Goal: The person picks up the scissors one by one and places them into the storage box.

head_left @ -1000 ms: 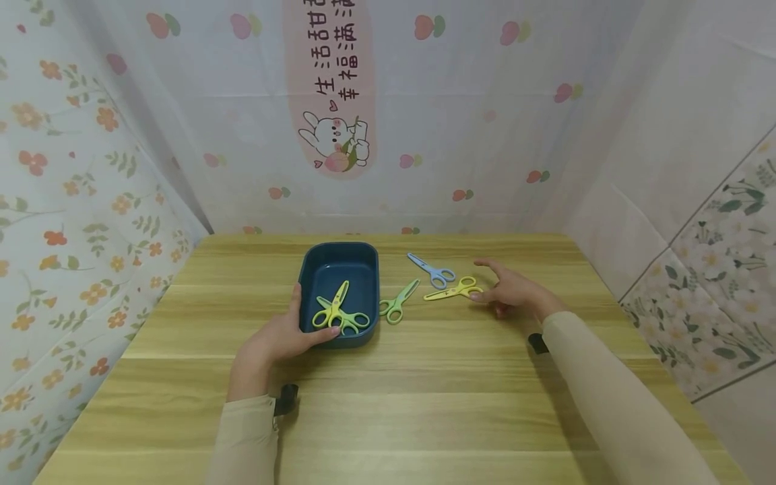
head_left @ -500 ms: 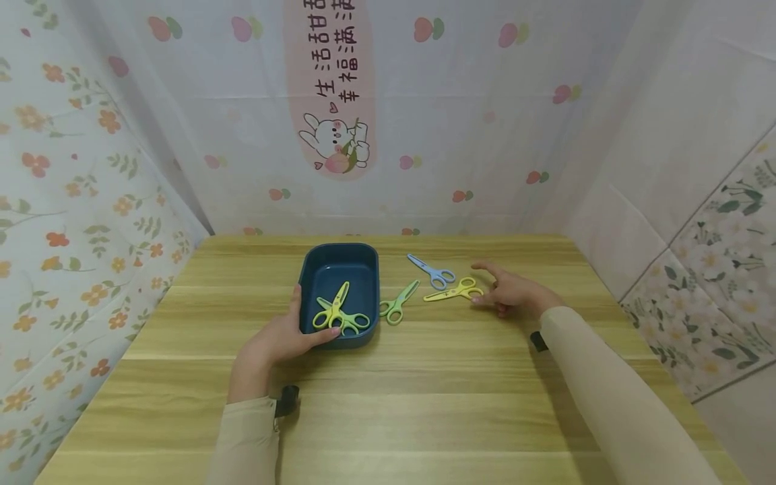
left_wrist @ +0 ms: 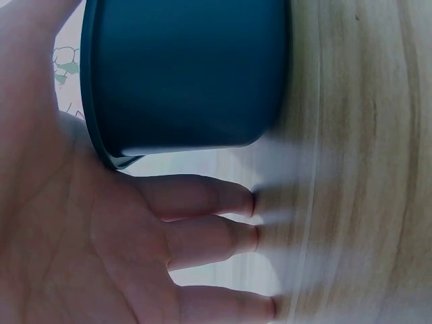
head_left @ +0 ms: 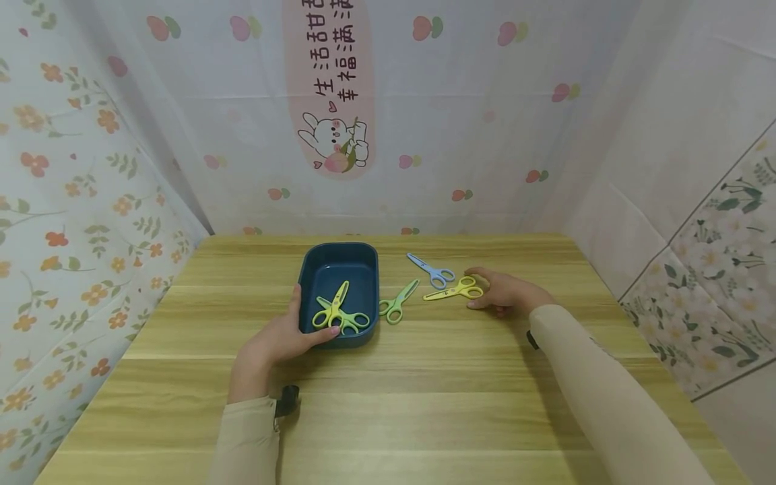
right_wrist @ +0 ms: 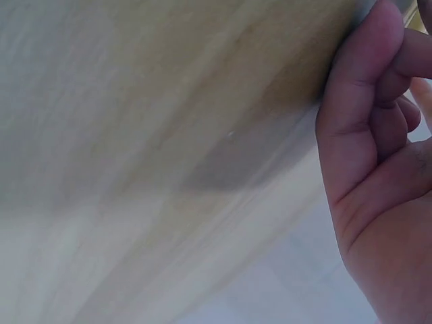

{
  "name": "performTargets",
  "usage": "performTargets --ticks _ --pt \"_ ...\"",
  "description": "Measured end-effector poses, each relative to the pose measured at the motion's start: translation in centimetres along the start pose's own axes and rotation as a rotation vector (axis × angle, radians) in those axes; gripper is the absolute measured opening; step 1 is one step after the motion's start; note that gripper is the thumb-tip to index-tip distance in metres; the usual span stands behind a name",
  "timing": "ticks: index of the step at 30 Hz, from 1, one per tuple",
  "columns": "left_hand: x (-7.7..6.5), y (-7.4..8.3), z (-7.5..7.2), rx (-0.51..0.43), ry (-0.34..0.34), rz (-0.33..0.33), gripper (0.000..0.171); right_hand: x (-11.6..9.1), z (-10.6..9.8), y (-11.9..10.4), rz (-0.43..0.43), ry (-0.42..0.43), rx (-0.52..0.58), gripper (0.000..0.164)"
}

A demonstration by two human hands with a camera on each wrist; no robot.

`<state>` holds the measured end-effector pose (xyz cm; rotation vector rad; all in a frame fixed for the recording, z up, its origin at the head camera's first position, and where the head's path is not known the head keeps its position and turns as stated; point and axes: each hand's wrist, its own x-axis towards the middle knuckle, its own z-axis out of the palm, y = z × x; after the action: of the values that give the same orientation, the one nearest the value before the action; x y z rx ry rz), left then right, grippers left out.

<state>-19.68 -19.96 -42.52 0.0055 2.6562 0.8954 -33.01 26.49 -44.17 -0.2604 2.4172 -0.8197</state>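
My left hand [head_left: 280,342] holds the near left corner of a dark blue box [head_left: 339,263], its thumb over the front rim. In the left wrist view, three fingers reach down to the table beside the box wall [left_wrist: 189,74]. Inside the box, yellow scissors [head_left: 337,306] lie across green scissors [head_left: 358,320]. My right hand [head_left: 506,293] curls its index finger and thumb around the handles of another pair of yellow scissors [head_left: 445,294], flat on the table. The right wrist view shows this hand's curled fingers [right_wrist: 351,115] low at the tabletop, the scissors mostly hidden.
Green scissors [head_left: 401,300] lie against the box's right side. Blue scissors [head_left: 432,271] rest just behind the yellow pair. The wooden table [head_left: 412,404] ends at a printed curtain [head_left: 388,195] at the back, with patterned sheets on both sides.
My right hand has shifted slightly left, and its raised index finger has come down onto the yellow scissors' handles. The left hand and the box have stayed put.
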Motion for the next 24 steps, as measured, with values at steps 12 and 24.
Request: performTargets --ticks 12,24 --pt "-0.06 0.24 -0.16 0.018 -0.004 0.004 0.141 0.28 0.02 -0.20 0.023 0.010 -0.062 0.084" --pt "0.14 -0.08 0.12 0.016 0.002 -0.018 0.140 0.07 0.18 -0.49 0.023 0.002 -0.068 0.079"
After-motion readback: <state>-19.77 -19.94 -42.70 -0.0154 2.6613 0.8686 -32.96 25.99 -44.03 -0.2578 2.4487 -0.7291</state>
